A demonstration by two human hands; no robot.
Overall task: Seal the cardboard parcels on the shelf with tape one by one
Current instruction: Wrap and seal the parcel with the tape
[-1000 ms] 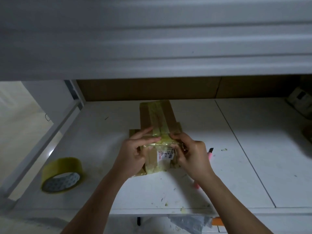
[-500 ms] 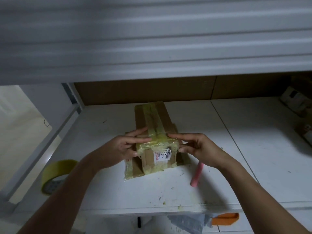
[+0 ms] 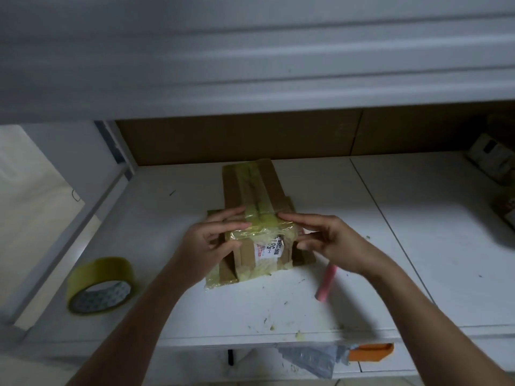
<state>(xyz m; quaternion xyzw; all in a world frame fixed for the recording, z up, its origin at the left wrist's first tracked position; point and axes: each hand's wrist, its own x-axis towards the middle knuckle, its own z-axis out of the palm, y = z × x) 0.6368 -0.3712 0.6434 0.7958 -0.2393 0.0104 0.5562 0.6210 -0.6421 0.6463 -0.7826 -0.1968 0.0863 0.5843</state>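
Currently, head view only: cardboard parcel (image 3: 257, 215) sits mid-shelf on the white shelf (image 3: 418, 246), long axis running 12 to 6, near end facing the camera with a printed label (image 3: 271, 246). Yellow tape strip (image 3: 252, 190) runs along the top seam and folds over the near edge; more tape wraps the near end, wrinkled. Left hand (image 3: 207, 240) is at the parcel's 9 o'clock near corner, fingers extended flat across the top edge, thumb down the near face, pressing rather than gripping as far as I can tell. Right hand (image 3: 326, 236) is at 3 o'clock, fingers straight, tips on the tape at the top edge, relaxed, nothing held. Tape roll (image 3: 101, 285) lies untouched at 8 o'clock from the parcel, well apart. Pink cutter (image 3: 326, 282) lies at 4 o'clock, just beside the right wrist. More packages (image 3: 498, 162) sit at the far 2 o'clock edge, blurred; can't tell if sealed. Judgement: this parcel is essentially sealed, now in the smoothing-down step. Left: finish pressing the tape, set it aside, move on to the remaining parcels.
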